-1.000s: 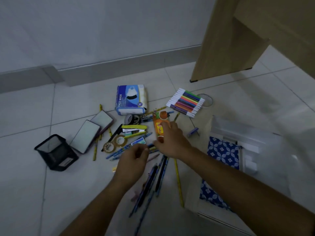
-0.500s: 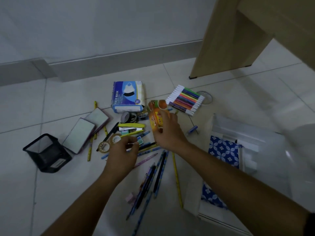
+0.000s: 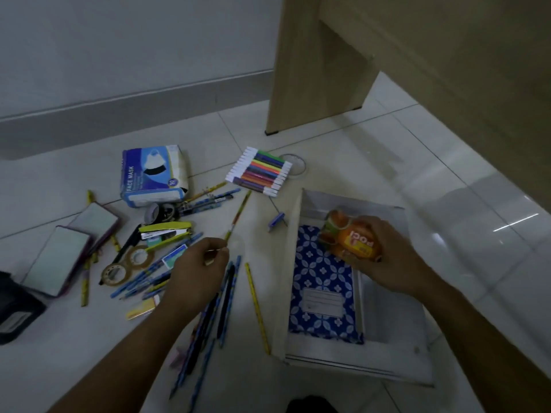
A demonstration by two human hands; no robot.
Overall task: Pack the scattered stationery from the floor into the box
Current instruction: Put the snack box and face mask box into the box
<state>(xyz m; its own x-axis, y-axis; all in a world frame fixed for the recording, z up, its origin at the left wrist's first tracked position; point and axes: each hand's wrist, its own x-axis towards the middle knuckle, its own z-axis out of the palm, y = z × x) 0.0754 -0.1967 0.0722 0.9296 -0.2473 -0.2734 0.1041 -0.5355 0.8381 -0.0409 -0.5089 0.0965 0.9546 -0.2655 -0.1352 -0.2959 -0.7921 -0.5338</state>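
Pale floor tiles; right hand (image 3: 387, 257) grips the orange pack (image 3: 350, 238) directly over the box (image 3: 354, 357) at lower right — left hand (image 3: 198, 271) pinches a pencil (image 3: 238, 214).

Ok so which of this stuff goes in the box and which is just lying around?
For the job: orange packet in right hand, pencil in left hand, markers, stapler, tape rolls, box.

Lying about: face mask pack, black holder.
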